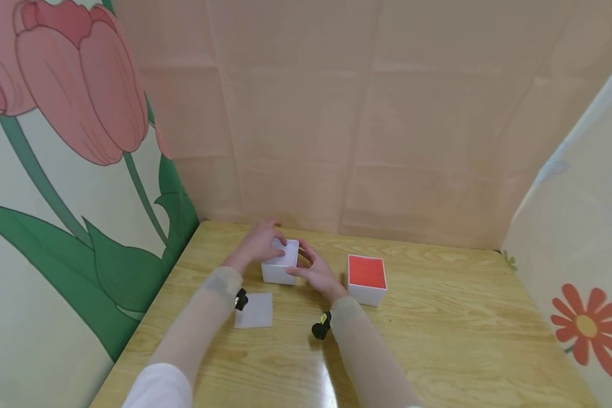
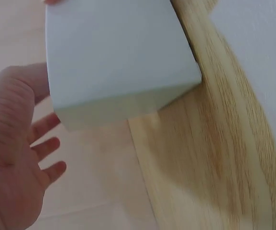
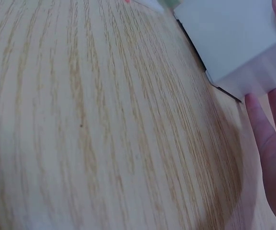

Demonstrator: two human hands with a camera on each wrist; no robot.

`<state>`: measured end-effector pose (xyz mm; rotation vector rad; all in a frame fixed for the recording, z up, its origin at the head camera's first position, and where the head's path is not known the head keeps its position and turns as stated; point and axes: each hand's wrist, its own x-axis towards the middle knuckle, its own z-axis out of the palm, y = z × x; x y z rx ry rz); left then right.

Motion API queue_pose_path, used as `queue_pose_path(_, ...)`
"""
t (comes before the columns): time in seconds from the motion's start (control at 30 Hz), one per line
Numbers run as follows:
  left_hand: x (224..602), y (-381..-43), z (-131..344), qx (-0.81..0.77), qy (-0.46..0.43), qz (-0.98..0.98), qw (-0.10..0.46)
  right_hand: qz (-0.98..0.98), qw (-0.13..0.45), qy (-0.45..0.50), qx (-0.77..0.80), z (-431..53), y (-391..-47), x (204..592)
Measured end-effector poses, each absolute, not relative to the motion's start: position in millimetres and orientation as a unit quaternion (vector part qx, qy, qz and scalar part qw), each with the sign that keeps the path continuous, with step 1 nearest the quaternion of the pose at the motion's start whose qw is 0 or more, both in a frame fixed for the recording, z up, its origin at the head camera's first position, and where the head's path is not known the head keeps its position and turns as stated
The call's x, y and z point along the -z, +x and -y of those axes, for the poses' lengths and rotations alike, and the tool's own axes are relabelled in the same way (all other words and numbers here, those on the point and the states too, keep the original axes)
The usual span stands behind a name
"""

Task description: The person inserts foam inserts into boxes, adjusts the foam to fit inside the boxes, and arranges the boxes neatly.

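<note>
A white box (image 1: pixel 279 275) stands between the two hands near the table's back left. My right hand (image 1: pixel 320 273) grips its right side, thumb on the front face and fingers spread along the side. In the right wrist view, that hand's thumb lies over one face of the box (image 3: pixel 233 38). My left hand (image 1: pixel 257 245) reaches over the box's top from the left, thumb and fingers loosely extended at its pale top surface. The left wrist view shows several fingers of the left hand (image 2: pixel 13 139) apart beyond the box (image 2: pixel 118 52); the thumb tip is hidden.
A second white box with a red top (image 1: pixel 367 272) stands right of the right hand. A white square sheet (image 1: pixel 255 310) lies flat below the left wrist. The wooden table (image 1: pixel 464 328) meets a pinkish back curtain (image 1: pixel 413 113), with flower-printed side panels.
</note>
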<state>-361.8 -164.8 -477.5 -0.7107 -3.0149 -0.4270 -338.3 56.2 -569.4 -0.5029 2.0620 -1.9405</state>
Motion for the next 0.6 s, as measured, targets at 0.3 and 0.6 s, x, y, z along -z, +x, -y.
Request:
queue_pose_path(0.3, 477.3, -360.1, 170.6, 0.118, -0.214, 0.97, 0.004, -0.717, 0.136, -0.166, 0.664, -55.3, -338.1, 569.5)
queue_pose_path(0.6, 477.6, -357.6, 172.9, 0.122, -0.204, 0.971, -0.021, -0.714, 0.142, -0.165, 0.665, -54.8, -337.6, 567.7)
